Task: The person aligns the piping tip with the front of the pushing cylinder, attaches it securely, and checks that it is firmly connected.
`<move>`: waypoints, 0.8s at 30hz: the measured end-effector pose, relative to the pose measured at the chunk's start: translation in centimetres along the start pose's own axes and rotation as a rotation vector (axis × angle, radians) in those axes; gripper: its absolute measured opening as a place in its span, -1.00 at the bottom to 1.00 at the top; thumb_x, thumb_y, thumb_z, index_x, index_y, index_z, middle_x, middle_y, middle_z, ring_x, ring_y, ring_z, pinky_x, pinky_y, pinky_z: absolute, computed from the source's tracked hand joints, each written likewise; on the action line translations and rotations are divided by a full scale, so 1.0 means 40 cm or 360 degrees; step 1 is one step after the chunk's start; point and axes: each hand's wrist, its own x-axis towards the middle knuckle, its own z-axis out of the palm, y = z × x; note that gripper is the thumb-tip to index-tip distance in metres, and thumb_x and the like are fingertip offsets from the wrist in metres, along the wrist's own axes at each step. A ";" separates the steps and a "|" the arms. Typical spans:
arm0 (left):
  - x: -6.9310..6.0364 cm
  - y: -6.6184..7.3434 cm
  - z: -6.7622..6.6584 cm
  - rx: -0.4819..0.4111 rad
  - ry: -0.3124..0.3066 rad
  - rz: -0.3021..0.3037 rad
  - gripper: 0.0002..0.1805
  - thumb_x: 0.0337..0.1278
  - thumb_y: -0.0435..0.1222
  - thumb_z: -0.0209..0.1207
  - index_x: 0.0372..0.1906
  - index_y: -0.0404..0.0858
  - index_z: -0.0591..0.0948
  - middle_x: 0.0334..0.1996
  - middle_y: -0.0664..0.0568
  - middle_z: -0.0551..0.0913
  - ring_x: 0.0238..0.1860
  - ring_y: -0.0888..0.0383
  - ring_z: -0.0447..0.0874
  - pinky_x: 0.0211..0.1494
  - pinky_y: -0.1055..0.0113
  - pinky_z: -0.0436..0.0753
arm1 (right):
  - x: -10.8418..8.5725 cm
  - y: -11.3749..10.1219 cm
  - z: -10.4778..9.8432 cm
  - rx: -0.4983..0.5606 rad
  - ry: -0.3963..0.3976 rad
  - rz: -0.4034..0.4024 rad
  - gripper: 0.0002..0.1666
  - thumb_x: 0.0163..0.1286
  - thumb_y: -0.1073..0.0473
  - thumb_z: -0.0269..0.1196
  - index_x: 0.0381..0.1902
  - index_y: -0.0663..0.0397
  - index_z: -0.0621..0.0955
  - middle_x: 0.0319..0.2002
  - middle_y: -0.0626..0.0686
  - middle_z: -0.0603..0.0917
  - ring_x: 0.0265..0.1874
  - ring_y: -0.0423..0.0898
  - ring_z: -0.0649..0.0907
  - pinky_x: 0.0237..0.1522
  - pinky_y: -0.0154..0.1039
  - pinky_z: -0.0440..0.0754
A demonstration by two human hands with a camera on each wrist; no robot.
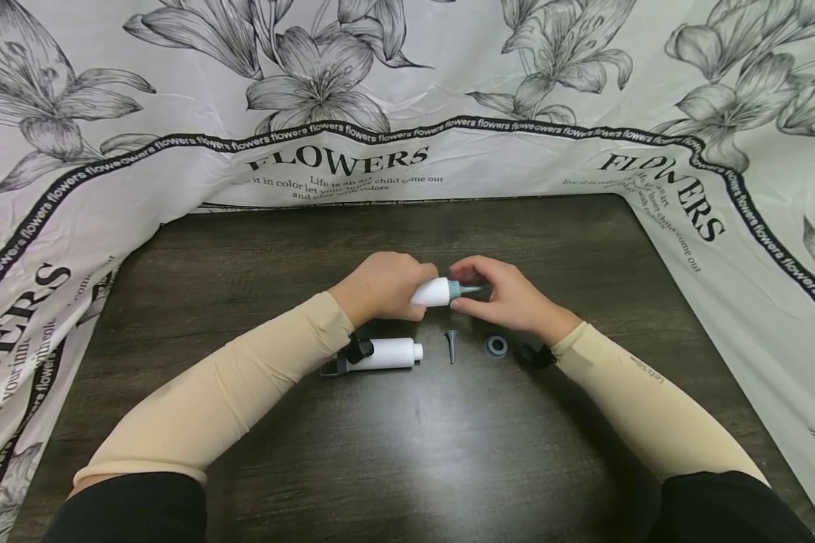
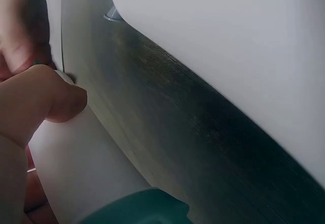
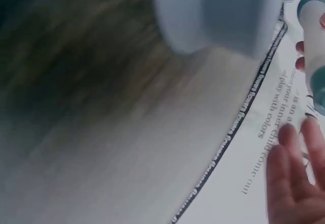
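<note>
Cream arm sleeves [image 1: 224,385], black upper sleeves [image 1: 132,513], black wrist cameras [image 1: 360,348], small dark lettering [image 1: 643,369]

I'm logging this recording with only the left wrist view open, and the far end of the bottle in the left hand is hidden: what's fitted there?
Observer: The head view shows that the held bottle ends in a blue-green cap with a narrow spout.
Reviewer: How does the right hand stand to that end?
Observer: In the head view, the right hand has its thumb and fingers to either side of the spout.
Reviewer: Anything else lying about?
Observer: The head view shows a second bottle on its side, its bare white neck pointing toward a small flared nozzle.
</note>
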 end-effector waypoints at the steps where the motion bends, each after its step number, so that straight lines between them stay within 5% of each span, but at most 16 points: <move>1: 0.000 0.000 0.001 0.0005 0.0005 0.0004 -0.60 0.17 -0.10 0.45 0.03 -0.18 0.66 -0.33 0.08 0.70 -0.35 0.09 0.65 -0.23 0.09 0.63 | -0.001 0.002 0.001 -0.0038 0.0027 -0.0077 -0.44 0.35 0.18 0.55 0.25 0.10 0.64 0.14 0.03 0.71 0.06 0.03 0.72 0.06 0.00 0.69; 5: 0.000 0.001 0.003 0.0001 0.0013 0.0004 -0.59 0.16 -0.10 0.45 0.05 -0.18 0.67 -0.32 0.07 0.71 -0.35 0.08 0.65 -0.23 0.09 0.64 | 0.001 0.008 0.006 -0.0196 0.0116 -0.0342 -0.45 0.19 0.29 0.63 0.12 0.09 0.69 0.08 0.01 0.72 0.03 0.01 0.71 0.07 -0.04 0.69; 8: 0.002 0.004 0.005 -0.0009 -0.0002 -0.0007 -0.58 0.16 -0.10 0.45 0.07 -0.17 0.67 -0.31 0.08 0.71 -0.34 0.08 0.65 -0.22 0.09 0.64 | 0.003 0.012 0.006 -0.0228 0.0142 -0.0394 -0.50 0.15 0.34 0.64 0.05 0.08 0.72 0.01 -0.01 0.76 -0.01 -0.03 0.73 0.03 -0.08 0.71; 24: 0.006 0.012 -0.001 -0.0049 -0.0014 0.0009 -0.61 0.16 -0.09 0.45 0.03 -0.16 0.69 -0.30 0.09 0.72 -0.33 0.08 0.66 -0.22 0.08 0.64 | 0.001 -0.002 -0.009 -0.0022 0.0023 -0.0106 -0.59 0.17 0.29 0.64 -0.03 0.01 0.76 -0.15 -0.12 0.80 -0.20 -0.14 0.76 -0.35 -0.20 0.76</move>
